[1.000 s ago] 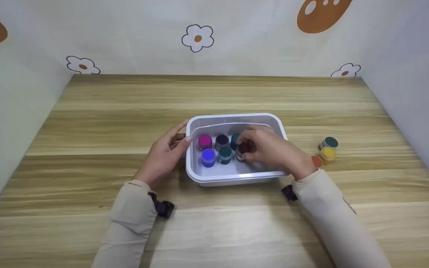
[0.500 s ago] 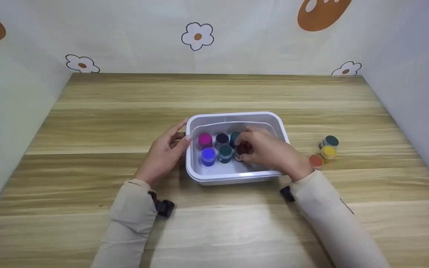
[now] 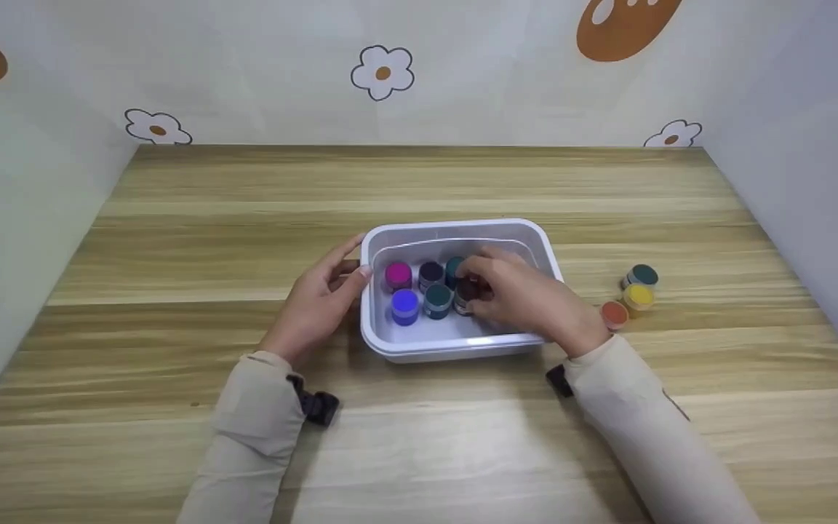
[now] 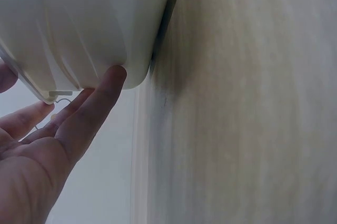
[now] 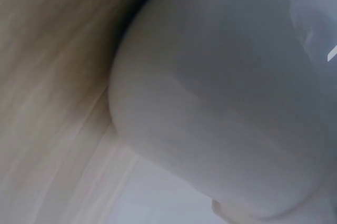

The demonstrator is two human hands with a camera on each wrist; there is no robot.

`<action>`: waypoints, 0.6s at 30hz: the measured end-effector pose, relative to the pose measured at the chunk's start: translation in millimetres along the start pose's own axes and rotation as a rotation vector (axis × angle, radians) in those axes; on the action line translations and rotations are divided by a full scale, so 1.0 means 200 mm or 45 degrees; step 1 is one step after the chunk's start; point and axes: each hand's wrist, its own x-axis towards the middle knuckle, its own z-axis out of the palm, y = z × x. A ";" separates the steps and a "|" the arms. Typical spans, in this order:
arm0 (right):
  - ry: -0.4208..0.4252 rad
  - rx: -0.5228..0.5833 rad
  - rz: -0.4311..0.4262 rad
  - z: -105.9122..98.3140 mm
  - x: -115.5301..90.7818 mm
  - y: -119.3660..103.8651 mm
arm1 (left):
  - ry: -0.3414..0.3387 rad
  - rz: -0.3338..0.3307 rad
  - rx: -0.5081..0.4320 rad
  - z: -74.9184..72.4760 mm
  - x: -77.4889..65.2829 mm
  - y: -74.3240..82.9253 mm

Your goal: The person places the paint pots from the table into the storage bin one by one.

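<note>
Stretching left-to-right, white tub (image 3: 463,343)

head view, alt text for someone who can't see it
A person's right hand pinches a dark jar inside a white tub with five other jars; the left hand rests against the tub's left end. Three more jars sit on the table at right.

The head view looks forward and down from above; close wrist views share the tub (image 4: 89,18).
</note>
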 end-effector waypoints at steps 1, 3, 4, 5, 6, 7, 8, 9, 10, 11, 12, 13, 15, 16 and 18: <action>0.014 0.002 -0.006 -0.01 0.00 0.00 | -0.002 -0.004 -0.013 0.00 0.00 0.00; 0.040 0.011 -0.011 -0.03 -0.02 0.01 | -0.005 -0.003 -0.033 0.00 0.00 0.00; 0.047 0.019 -0.002 -0.05 -0.03 0.01 | -0.007 -0.004 -0.040 0.00 0.00 0.00; 0.052 0.025 0.010 -0.07 -0.04 0.01 | -0.009 -0.002 -0.045 0.00 0.00 0.00; 0.058 0.040 0.027 -0.09 -0.05 0.02 | -0.011 -0.001 -0.048 0.00 0.00 0.00; 0.069 0.057 0.046 -0.11 -0.06 0.03 | -0.014 0.001 -0.050 0.01 0.01 -0.01; 0.081 0.070 0.072 -0.13 -0.07 0.04 | -0.015 0.004 -0.045 0.01 0.01 -0.01; 0.099 0.081 0.090 -0.15 -0.09 0.05 | -0.016 0.003 -0.038 0.00 0.01 -0.01; 0.123 0.097 0.111 -0.17 -0.10 0.06 | -0.015 0.003 -0.035 0.00 0.01 -0.01; 0.154 0.114 0.121 -0.19 -0.12 0.08 | -0.015 0.003 -0.027 0.00 0.01 -0.01; 0.190 0.129 0.132 -0.22 -0.14 0.10 | -0.017 0.004 -0.025 0.00 0.01 -0.01; 0.230 0.140 0.130 -0.23 -0.16 0.12 | -0.018 0.005 -0.025 0.00 0.01 -0.01; 0.311 0.156 0.109 -0.27 -0.21 0.16 | -0.016 0.004 -0.023 0.00 0.01 -0.01; 0.349 0.164 0.104 -0.29 -0.23 0.19 | -0.015 0.002 -0.028 0.00 0.01 -0.01; 0.422 0.160 0.096 -0.31 -0.28 0.24 | -0.014 0.000 -0.026 0.00 0.01 -0.01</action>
